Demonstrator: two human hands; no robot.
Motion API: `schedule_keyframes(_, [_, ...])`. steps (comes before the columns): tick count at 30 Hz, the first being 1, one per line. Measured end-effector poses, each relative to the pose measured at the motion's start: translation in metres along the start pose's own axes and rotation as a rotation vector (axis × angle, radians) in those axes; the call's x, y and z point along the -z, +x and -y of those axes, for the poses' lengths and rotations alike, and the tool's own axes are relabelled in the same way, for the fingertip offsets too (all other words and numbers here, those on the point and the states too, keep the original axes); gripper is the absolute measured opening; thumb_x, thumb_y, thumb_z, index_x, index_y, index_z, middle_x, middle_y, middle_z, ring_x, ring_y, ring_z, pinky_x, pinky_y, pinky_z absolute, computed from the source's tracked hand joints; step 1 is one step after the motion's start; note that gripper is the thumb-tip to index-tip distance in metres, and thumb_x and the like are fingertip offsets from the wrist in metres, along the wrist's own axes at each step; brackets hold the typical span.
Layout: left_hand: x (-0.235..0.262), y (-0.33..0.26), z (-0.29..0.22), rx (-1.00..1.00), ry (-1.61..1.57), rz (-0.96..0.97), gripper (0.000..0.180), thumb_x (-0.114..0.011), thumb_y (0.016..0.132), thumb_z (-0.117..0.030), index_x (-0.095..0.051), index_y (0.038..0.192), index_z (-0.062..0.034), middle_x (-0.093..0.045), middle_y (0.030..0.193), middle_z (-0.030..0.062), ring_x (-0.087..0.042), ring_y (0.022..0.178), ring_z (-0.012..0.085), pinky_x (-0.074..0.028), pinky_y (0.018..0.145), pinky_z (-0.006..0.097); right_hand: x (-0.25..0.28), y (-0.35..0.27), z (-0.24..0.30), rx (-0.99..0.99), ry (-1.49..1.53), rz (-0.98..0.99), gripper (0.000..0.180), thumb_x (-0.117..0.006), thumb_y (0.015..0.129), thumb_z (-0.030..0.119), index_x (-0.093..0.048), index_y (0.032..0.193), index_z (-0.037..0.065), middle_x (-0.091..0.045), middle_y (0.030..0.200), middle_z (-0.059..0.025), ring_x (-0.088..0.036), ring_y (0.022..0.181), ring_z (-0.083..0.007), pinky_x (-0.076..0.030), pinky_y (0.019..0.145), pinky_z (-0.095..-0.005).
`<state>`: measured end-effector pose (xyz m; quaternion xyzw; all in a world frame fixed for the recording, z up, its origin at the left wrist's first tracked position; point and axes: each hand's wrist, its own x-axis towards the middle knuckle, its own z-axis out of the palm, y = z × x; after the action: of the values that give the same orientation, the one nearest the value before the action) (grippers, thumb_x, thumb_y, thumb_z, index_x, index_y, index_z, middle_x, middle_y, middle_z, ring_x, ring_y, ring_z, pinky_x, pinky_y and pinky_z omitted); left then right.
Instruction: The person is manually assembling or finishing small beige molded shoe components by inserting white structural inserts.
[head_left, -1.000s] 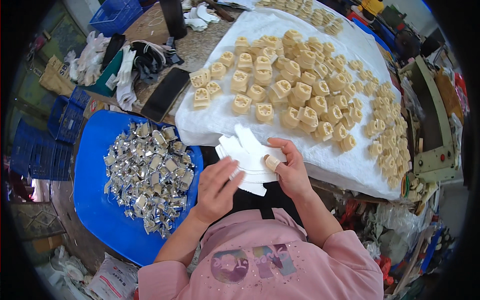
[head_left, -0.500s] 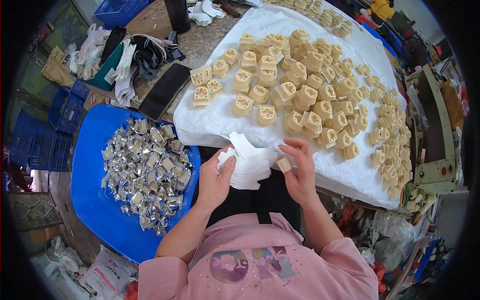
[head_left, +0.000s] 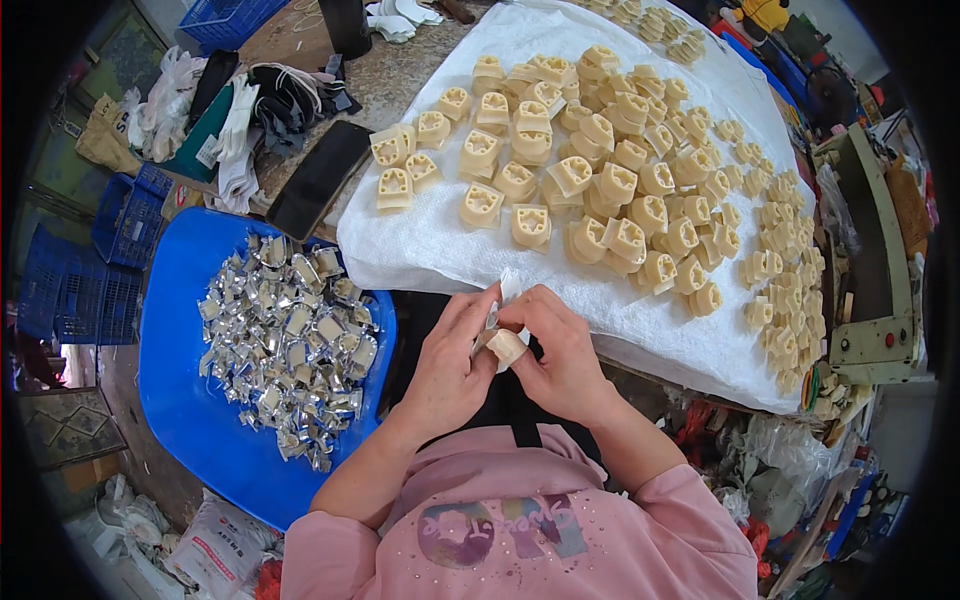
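Both my hands meet in front of my chest, just off the near edge of the cloth-covered table. My left hand (head_left: 447, 352) is closed on white cut-out sheets (head_left: 510, 283), turned nearly edge-on and largely hidden by the fingers. My right hand (head_left: 562, 352) is closed around a small cream moulded piece (head_left: 507, 347), pressed against the white sheets at the left fingertips. Fingers cover much of the contact. Many similar cream blocks (head_left: 530, 226) with star-like hollows lie on the white cloth (head_left: 420, 240) beyond my hands.
At my left stands a blue tub (head_left: 170, 400) heaped with silvery wrapped pieces (head_left: 295, 340). A black phone (head_left: 318, 180) lies beside the cloth. Blue crates (head_left: 95, 300) stack at far left; a green metal machine frame (head_left: 870, 345) stands at right.
My hands have come together. The fanned white sheets are now turned edge-on, and the cream piece has moved left from beside them to against them.
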<state>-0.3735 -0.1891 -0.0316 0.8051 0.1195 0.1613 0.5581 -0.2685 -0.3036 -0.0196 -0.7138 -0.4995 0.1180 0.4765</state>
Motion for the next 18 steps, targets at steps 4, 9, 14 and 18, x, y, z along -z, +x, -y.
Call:
schedule_keyframes(4, [0.004,0.002,0.003,0.005,-0.063,0.037,0.059,-0.051,0.077,0.010,-0.038,0.134,0.0058,-0.047,0.116,0.0197,-0.052,0.109,0.0338,-0.041,0.093,0.036,-0.002,-0.002,-0.001,0.023,-0.005,-0.027,0.027,-0.059,0.067,-0.006,-0.054,0.093,0.002,-0.052,0.084,-0.0140,-0.050,0.082,-0.0346,-0.039,0.072,-0.0420])
schedule_keyframes(9, [0.007,0.000,0.008,-0.057,-0.269,0.079,0.045,-0.047,0.093,-0.013,-0.039,0.134,0.0063,-0.049,0.119,0.0176,-0.052,0.110,0.0273,-0.039,0.094,0.033,0.002,-0.001,-0.003,-0.026,0.098,0.025,0.027,-0.055,0.068,-0.007,-0.054,0.093,0.001,-0.052,0.088,-0.0149,-0.050,0.083,-0.0347,-0.038,0.072,-0.0413])
schedule_keyframes(14, [-0.005,-0.005,0.012,0.059,-0.364,-0.082,0.041,-0.044,0.097,-0.019,-0.046,0.130,0.0058,-0.057,0.113,0.0139,-0.057,0.100,0.0207,-0.042,0.088,0.028,0.001,-0.005,-0.002,-0.012,0.165,-0.030,0.021,-0.050,0.071,-0.004,-0.053,0.092,0.001,-0.052,0.088,-0.0144,-0.050,0.082,-0.0314,-0.040,0.072,-0.0385])
schedule_keyframes(18, [-0.001,-0.001,0.022,0.311,-0.687,-0.324,0.039,-0.045,0.098,-0.018,-0.048,0.129,0.0058,-0.061,0.110,0.0112,-0.059,0.095,0.0146,-0.045,0.083,0.024,0.010,-0.015,-0.004,-0.105,0.433,-0.282,0.015,-0.048,0.076,0.003,-0.052,0.090,0.000,-0.050,0.095,-0.0121,-0.050,0.085,-0.0225,-0.041,0.076,-0.0330])
